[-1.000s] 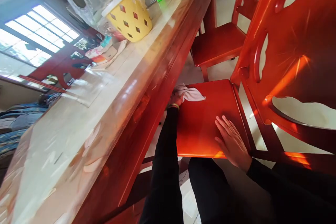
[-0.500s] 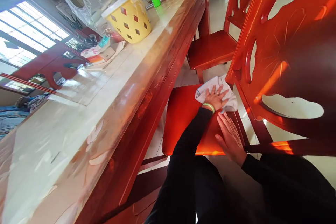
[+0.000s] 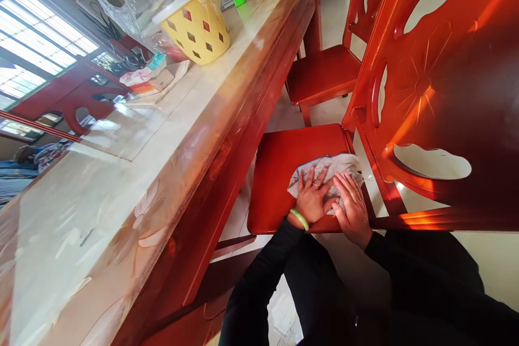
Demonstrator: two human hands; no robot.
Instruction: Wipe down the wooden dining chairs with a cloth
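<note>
The cloth lies flat on the chair seat, near its rear right corner by the backrest. Both hands press on it: the left hand with fingers spread on its near-left part, the right hand flat beside it, fingers loosely together, touching the left.
</note>
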